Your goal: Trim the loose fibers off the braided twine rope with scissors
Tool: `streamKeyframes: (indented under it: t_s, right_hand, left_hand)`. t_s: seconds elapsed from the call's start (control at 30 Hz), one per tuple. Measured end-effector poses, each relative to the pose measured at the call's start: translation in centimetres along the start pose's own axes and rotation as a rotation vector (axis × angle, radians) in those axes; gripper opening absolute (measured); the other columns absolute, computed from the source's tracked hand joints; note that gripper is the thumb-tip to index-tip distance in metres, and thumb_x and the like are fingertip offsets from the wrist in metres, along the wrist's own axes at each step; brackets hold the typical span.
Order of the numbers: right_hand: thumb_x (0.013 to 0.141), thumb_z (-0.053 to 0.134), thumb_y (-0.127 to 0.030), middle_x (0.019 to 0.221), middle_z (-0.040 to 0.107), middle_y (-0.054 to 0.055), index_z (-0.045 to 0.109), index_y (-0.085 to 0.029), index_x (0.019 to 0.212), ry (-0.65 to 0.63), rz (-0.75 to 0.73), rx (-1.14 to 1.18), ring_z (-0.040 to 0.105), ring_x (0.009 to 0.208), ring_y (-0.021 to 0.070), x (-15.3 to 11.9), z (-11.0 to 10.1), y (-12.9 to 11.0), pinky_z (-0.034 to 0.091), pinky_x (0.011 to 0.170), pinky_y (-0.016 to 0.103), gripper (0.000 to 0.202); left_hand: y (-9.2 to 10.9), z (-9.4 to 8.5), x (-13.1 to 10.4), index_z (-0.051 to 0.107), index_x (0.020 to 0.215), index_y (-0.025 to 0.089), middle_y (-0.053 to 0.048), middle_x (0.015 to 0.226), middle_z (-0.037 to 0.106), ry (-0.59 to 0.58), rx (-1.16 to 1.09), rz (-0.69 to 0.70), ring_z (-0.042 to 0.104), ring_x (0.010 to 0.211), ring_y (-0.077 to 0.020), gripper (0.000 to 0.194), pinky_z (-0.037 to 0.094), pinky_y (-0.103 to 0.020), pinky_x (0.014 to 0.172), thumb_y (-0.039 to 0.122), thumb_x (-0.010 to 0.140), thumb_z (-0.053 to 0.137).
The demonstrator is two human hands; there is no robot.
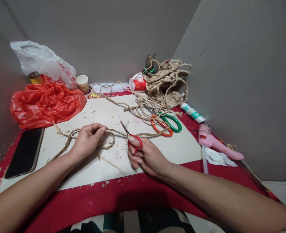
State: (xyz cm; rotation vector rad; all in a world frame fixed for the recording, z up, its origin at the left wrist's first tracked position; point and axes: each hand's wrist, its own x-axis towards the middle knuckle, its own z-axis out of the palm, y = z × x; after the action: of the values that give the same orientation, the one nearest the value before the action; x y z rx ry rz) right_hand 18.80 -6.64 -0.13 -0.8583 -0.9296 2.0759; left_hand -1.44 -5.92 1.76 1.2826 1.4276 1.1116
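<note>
A braided straw cord (pixel 145 134) runs across the white board, with a loop at its left part. My left hand (pixel 89 139) pinches this cord between thumb and fingers, left of centre. Small scissors with red handles (pixel 136 142) are in my right hand (pixel 145 155), their narrow blades pointing up and away, close to the cord. The cord passes beside or behind the scissors; whether it touches them I cannot tell. Thin loose straw strands (pixel 111 163) lie on the board below my left hand.
Behind are a red plastic bag (pixel 48 103), a paper cup (pixel 82 84), a tissue pack (pixel 137 83) and a heap of braided cord (pixel 167 81). Larger scissors (pixel 173 122) lie right of centre. A phone (pixel 25 152) is at left, a pink glue gun (pixel 215 142) at right.
</note>
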Motion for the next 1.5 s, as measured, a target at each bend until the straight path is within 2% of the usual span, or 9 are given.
streamKeyframes:
  t_s: [0.23, 0.53, 0.77, 0.93, 1.07, 1.17, 1.33, 1.4, 1.5]
  right_hand:
    - [0.076, 0.064, -0.059, 0.053, 0.053, -0.002, 0.056, -0.015, 0.061, 0.104, -0.113, -0.224, 0.049, 0.044, 0.0075, 0.2, -0.5, -0.5, 0.045, 0.047, 0.021, 0.047]
    - [0.072, 0.071, -0.054, 0.096, 0.064, 0.004, 0.06, -0.021, 0.072, 0.364, -0.332, 0.005, 0.06, 0.091, 0.0171, 1.3, -1.4, -5.6, 0.053, 0.073, 0.03, 0.035]
    - [0.08, 0.057, -0.059, 0.067, 0.056, 0.0, 0.051, -0.021, 0.07, 0.397, -0.491, -0.016, 0.05, 0.056, 0.0093, 4.4, -2.5, -12.3, 0.043, 0.051, 0.024, 0.04]
    - [0.083, 0.06, -0.047, 0.053, 0.045, -0.007, 0.042, -0.018, 0.063, 0.398, -0.575, -0.308, 0.022, 0.038, 0.0003, 8.7, 1.3, -15.3, 0.02, 0.038, 0.015, 0.039]
    - [0.091, 0.045, -0.036, 0.055, 0.04, -0.009, 0.046, -0.007, 0.061, 0.284, -0.78, -0.718, 0.038, 0.045, -0.0065, 12.3, 6.6, -16.0, 0.024, 0.054, 0.01, 0.042]
    - [0.095, 0.018, -0.034, 0.06, 0.045, -0.006, 0.05, 0.001, 0.066, 0.229, -0.61, -0.964, 0.04, 0.044, -0.0096, 14.9, 7.4, -15.8, 0.026, 0.057, 0.012, 0.056]
    - [0.072, 0.076, -0.039, 0.049, 0.055, 0.001, 0.061, -0.008, 0.067, 0.248, -0.076, -1.089, 0.051, 0.041, 0.0068, 16.8, 2.3, -14.9, 0.039, 0.041, 0.016, 0.035]
    - [0.066, 0.082, -0.033, 0.046, 0.054, 0.0, 0.063, -0.01, 0.066, 0.298, 0.0, -1.037, 0.05, 0.04, 0.0081, 16.0, 0.2, -15.2, 0.04, 0.038, 0.018, 0.031]
    - [0.081, 0.066, -0.035, 0.043, 0.049, -0.006, 0.062, -0.005, 0.071, 0.29, -0.059, -1.011, 0.043, 0.036, -0.0013, 13.2, -1.6, -16.4, 0.031, 0.042, 0.012, 0.032]
  left_hand:
    - [0.7, -0.3, 0.3, 0.062, 0.069, 0.012, 0.002, 0.051, 0.049, -0.166, -0.331, -0.233, 0.037, 0.041, -0.0055, 0.024, 0.027, -0.02, 0.043, 0.032, 0.082, 0.063]
    - [1.2, 0.1, 0.1, 0.06, 0.071, 0.01, -0.008, 0.057, 0.065, -0.291, -0.369, -0.24, 0.035, 0.035, -0.003, 0.024, 0.025, -0.019, 0.042, 0.025, 0.088, 0.054]
    - [0.9, 0.5, -0.5, 0.06, 0.084, 0.012, -0.011, 0.068, 0.071, -0.441, -0.329, -0.214, 0.039, 0.037, -0.004, 0.023, 0.025, -0.019, 0.041, 0.034, 0.087, 0.057]
    - [0.8, 1.6, -1.7, 0.055, 0.085, 0.014, -0.011, 0.074, 0.073, -0.531, -0.31, -0.134, 0.039, 0.037, -0.004, 0.024, 0.027, -0.019, 0.041, 0.038, 0.088, 0.056]
    - [0.9, 1.7, -1.5, 0.054, 0.084, 0.015, -0.011, 0.078, 0.074, -0.421, -0.379, -0.142, 0.042, 0.038, -0.0039, 0.024, 0.032, -0.019, 0.043, 0.039, 0.088, 0.056]
    - [0.4, 1.0, -0.4, 0.06, 0.08, 0.013, -0.008, 0.076, 0.07, -0.241, -0.437, -0.192, 0.045, 0.044, -0.0042, 0.022, 0.036, -0.019, 0.046, 0.033, 0.085, 0.062]
    - [-0.3, 0.1, 1.0, 0.068, 0.085, 0.008, 0.001, 0.06, 0.051, -0.169, -0.587, -0.365, 0.042, 0.045, -0.0042, 0.013, 0.032, -0.016, 0.043, 0.02, 0.079, 0.066]
    - [-0.3, -0.1, 1.2, 0.067, 0.086, 0.007, 0.001, 0.059, 0.049, -0.181, -0.617, -0.393, 0.04, 0.044, -0.0039, 0.011, 0.03, -0.016, 0.041, 0.015, 0.079, 0.064]
    - [-0.3, -0.2, 1.3, 0.066, 0.083, 0.008, 0.001, 0.058, 0.049, -0.201, -0.636, -0.393, 0.038, 0.043, -0.0038, 0.007, 0.03, -0.016, 0.04, 0.011, 0.079, 0.062]
